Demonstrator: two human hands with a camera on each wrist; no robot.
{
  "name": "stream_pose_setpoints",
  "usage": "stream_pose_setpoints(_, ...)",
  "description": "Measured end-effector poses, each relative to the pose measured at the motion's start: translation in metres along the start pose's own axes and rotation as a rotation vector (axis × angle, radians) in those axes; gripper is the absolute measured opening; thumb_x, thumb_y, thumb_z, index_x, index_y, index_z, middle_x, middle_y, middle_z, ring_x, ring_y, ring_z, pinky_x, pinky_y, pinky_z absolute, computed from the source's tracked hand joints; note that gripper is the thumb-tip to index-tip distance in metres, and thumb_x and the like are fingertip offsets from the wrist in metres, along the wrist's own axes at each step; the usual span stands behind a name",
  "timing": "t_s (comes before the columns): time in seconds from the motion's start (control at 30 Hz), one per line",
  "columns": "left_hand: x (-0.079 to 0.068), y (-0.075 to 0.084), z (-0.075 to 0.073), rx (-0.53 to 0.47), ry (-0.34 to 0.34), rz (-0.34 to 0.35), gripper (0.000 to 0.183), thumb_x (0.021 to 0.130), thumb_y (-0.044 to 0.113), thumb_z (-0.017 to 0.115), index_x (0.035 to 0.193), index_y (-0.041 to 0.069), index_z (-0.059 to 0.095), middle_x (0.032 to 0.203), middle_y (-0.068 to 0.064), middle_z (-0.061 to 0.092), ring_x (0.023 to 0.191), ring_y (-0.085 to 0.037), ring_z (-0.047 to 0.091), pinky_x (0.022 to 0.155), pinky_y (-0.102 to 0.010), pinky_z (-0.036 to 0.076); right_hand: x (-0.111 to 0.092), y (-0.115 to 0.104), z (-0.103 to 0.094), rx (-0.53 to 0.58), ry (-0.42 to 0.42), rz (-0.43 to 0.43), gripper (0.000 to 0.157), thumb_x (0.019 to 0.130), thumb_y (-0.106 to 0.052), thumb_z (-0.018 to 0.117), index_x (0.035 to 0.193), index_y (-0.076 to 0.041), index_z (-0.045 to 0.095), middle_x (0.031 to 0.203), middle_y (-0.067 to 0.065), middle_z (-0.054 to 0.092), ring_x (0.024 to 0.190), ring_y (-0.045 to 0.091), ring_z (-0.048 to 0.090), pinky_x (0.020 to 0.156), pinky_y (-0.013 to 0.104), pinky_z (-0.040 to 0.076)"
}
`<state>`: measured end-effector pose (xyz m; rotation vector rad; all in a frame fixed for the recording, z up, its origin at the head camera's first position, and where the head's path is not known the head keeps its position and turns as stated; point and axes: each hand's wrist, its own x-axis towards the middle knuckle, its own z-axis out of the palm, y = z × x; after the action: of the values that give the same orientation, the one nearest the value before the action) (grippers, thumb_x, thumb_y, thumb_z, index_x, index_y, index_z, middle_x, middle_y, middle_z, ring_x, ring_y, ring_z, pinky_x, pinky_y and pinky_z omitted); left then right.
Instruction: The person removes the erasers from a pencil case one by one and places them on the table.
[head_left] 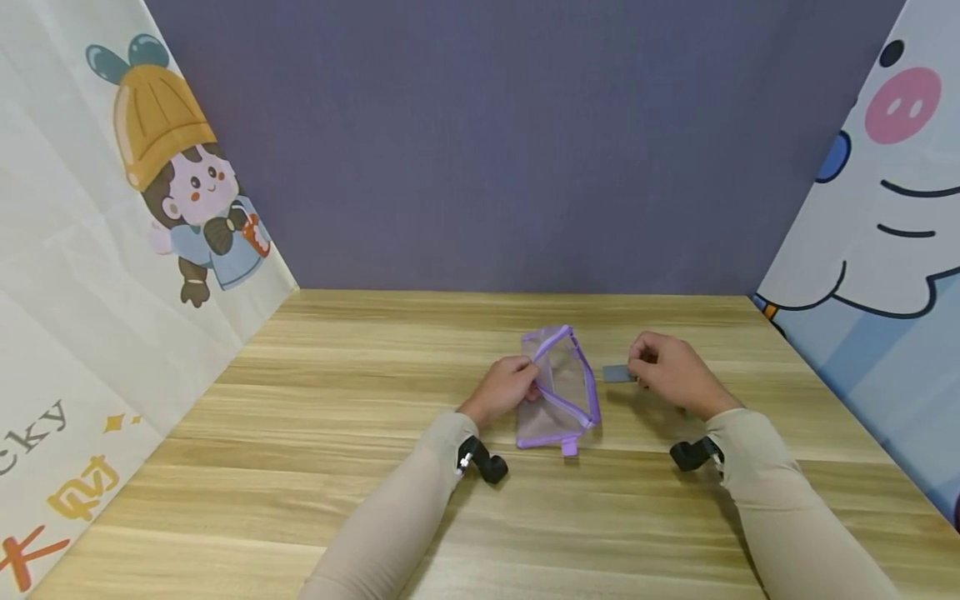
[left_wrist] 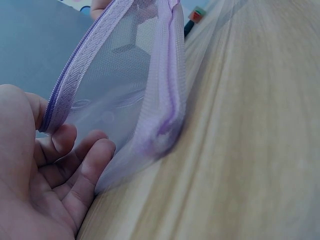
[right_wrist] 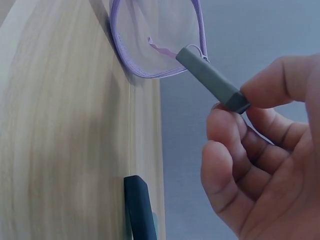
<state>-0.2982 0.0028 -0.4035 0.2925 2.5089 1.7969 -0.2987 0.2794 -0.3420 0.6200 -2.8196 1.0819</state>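
Note:
A mesh zipper pouch [head_left: 570, 371] with purple edging stands unzipped on the table, its mouth towards the right. My left hand [head_left: 504, 390] pinches one zipper edge [left_wrist: 62, 95] between thumb and forefinger; its other fingers lie against the mesh [left_wrist: 107, 115]. To the right of the pouch, my right hand [head_left: 675, 373] holds a small grey bar [right_wrist: 210, 80] with a darker end, pinched by thumb and fingertips. The bar's far end points at the pouch mouth, apparently outside it. Its exact kind cannot be told.
A dark bar-shaped object [right_wrist: 139, 205] shows low in the right wrist view, kind unclear. The wooden table [head_left: 322, 467] meets a dark blue panel [head_left: 480, 150] behind. Printed cartoon sheets stand at left [head_left: 90, 317] and right [head_left: 862, 250]. Each wrist wears a black camera mount [head_left: 693, 454].

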Motion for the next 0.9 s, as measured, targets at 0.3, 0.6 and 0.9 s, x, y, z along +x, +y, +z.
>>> stream_pose_setpoints(0.3,0.0,-0.001,0.001,-0.004,0.004,0.009,0.024,0.096,0.016,0.054,0.076,0.007,0.061,0.07,-0.004,0.064,0.063,-0.014,0.06,0.062,-0.027,0.054,-0.003,0.007,-0.001,-0.006,0.005,0.01,0.005,0.095,-0.011,0.059,0.09,-0.009,0.06,0.072,0.006,0.062,0.059,0.02,0.054,0.046,0.032,0.043)
stream_pose_setpoints(0.6,-0.002,0.003,0.001,-0.016,-0.005,0.015,0.024,0.096,0.014,0.053,0.075,0.006,0.06,0.07,-0.005,0.063,0.063,-0.013,0.059,0.062,-0.027,0.053,-0.007,0.011,-0.006,0.022,-0.022,0.057,0.008,0.097,-0.015,0.058,0.093,-0.009,0.06,0.077,0.008,0.063,0.06,0.022,0.054,0.041,0.035,0.043)
stream_pose_setpoints(0.9,-0.002,0.003,0.0,-0.027,-0.005,0.011,0.023,0.096,0.014,0.053,0.077,0.005,0.061,0.071,-0.005,0.064,0.063,-0.013,0.06,0.062,-0.027,0.054,-0.009,0.011,-0.01,0.056,-0.05,0.088,0.009,0.099,-0.015,0.056,0.095,-0.007,0.059,0.08,0.013,0.063,0.062,0.023,0.054,0.042,0.037,0.046)
